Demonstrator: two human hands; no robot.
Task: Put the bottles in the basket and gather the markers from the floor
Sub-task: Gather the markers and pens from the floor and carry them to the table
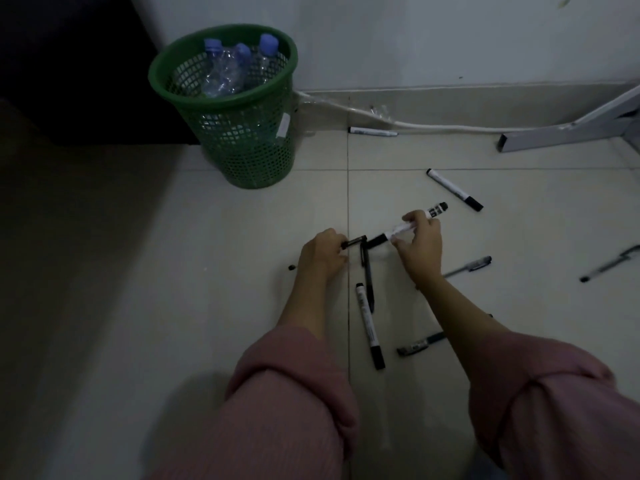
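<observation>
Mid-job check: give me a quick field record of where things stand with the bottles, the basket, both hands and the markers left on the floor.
basket: green mesh basket, upright by the wall
bottles: clear bottles with blue caps, inside the basket
left hand: left hand closed on a black pen
right hand: right hand holding a white marker off the floor
loose markers: one by the wall, one right of the hands, one near the sleeves
other pens: several dark pens on the tiles, exact count unclear
lighting: dim
</observation>
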